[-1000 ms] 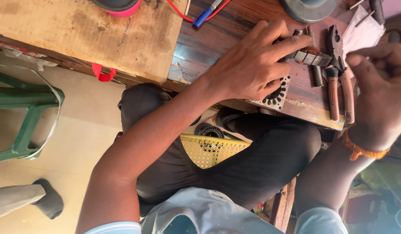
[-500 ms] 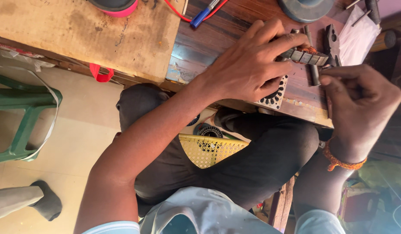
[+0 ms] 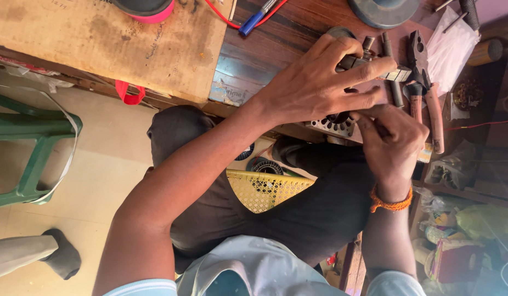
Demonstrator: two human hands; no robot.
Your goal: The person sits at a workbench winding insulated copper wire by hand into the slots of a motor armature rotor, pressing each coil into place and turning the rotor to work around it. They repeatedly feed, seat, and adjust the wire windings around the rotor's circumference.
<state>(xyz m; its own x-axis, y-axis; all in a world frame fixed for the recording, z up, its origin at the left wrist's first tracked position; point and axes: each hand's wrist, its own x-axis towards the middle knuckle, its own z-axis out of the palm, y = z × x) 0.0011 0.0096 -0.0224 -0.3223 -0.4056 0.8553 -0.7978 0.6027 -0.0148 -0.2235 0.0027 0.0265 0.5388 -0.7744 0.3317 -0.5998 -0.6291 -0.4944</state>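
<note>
The left hand (image 3: 320,87) lies spread over a slotted metal stator core (image 3: 333,126) at the counter's (image 3: 254,60) near edge, pinning it steady. The right hand (image 3: 391,140) pinches something small against it, unseen. Pliers (image 3: 424,82) lie just beyond.

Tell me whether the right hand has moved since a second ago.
Yes. The right hand moved from beside the pliers toward the left hand, now at the slotted metal part.

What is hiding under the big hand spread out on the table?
Under the left hand a round metal part with holes peeks out at the table's edge. The right hand touches it. The palm covers the rest.
</note>
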